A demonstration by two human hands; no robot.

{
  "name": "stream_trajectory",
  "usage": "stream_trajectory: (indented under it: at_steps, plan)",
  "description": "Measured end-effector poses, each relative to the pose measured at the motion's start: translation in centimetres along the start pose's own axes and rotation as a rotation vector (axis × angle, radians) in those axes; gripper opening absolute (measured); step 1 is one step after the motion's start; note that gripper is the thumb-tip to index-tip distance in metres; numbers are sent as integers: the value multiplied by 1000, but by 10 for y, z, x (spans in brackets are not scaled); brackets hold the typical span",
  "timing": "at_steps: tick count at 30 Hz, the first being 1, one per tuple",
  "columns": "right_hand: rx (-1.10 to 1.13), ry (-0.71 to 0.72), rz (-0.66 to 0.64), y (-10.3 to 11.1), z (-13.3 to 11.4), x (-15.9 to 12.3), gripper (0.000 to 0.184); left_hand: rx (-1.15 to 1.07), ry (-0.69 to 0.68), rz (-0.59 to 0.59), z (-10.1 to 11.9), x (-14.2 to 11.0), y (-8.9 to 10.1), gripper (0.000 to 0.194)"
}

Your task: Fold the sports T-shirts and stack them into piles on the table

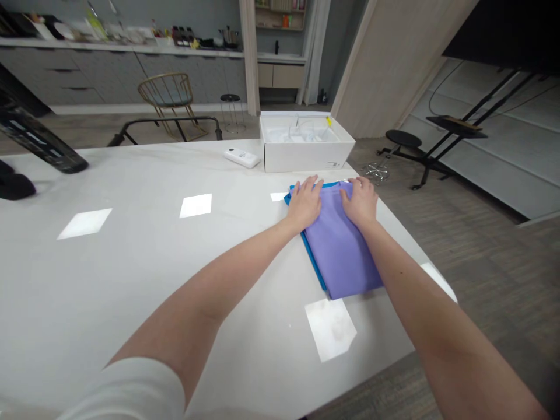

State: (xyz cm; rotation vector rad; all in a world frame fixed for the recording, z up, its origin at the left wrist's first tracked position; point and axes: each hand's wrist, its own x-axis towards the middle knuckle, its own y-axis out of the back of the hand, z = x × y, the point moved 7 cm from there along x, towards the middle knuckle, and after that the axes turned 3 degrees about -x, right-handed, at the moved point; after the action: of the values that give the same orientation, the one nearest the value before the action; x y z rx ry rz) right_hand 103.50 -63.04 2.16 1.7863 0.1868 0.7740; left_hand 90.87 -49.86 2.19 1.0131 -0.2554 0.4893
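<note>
The folded purple cloth (pixel 341 245) is laid on the white table (pixel 109 280), beneath and between the two hands, with most of it spread on the near side of them. A blue cloth (pixel 314 262) is partly covered by it, showing as a strip below the left hand (pixel 305 203) and along the far edge between the hands. The purple cloth's far left part is covered by the left hand, its far right by the right hand (pixel 361 201). The hands are set apart, palms down; whether any fabric is pinched under the fingers cannot be told.

For neat work, light and even pressure should be kept at both far corners, so that the layers are not dragged askew. The purple edge is best matched to the blue one left of the grip. The near part should be checked for creases, and the right forearm (pixel 406 291) is best lifted from above it first.

Just beyond the grip, a white box (pixel 301 158) is placed; it should not be knocked. A white handheld device (pixel 242 157) is seen beyond and to the left.
</note>
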Motion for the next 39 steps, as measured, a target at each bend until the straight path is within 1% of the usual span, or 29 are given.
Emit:
stream_trajectory:
  at_steps: [1,2,4,5,6,8,10,11,13,15,17,20,21,23,26,29,31,34,37,39]
  plan:
    - [17,35,-62,-6,-3,-1,54,26,-42,-90,7,-2,-9,52]
    - [32,50,-144,-14,-3,-2,55,46,-44,-188,10,-5,-20,51]
    - [51,43,-314,-34,4,-4,57,77,17,-360,6,-9,-39,54]
    - [52,37,-377,-42,7,-5,58,90,51,-413,3,-11,-46,57]
    - [48,38,-421,-48,11,-7,58,98,71,-436,0,-12,-50,60]
    - [27,52,-452,-53,13,-9,60,102,73,-414,-2,-13,-52,63]
    - [-8,55,-432,-47,10,-13,61,102,74,-378,-2,-16,-49,62]
    - [-31,58,-402,-42,6,-16,61,107,77,-359,-1,-18,-46,61]
    - [-74,74,-297,-25,-5,-22,59,127,70,-310,4,-26,-37,58]
    - [-85,87,-196,-6,-19,-33,56,144,26,-255,13,-36,-24,55]
    - [-60,93,-144,10,-32,-48,53,151,-32,-222,22,-48,-7,54]
    - [5,133,-126,33,-56,-72,48,158,-73,-212,28,-72,23,51]
    - [36,154,-140,39,-66,-81,45,160,-68,-220,28,-81,34,49]
    - [120,204,-215,48,-92,-99,37,154,-31,-244,23,-102,59,42]
    - [279,287,-344,56,-144,-129,34,117,51,-270,9,-142,101,34]
    - [414,358,-414,58,-209,-158,33,98,112,-276,-12,-190,148,30]
    - [493,408,-462,55,-257,-176,31,113,162,-263,-32,-222,182,30]
    - [606,489,-538,49,-334,-200,32,143,261,-189,-72,-271,239,29]
    - [686,572,-610,41,-412,-218,32,187,376,-77,-121,-322,302,27]
    - [727,630,-656,36,-463,-230,31,242,458,1,-158,-358,349,27]
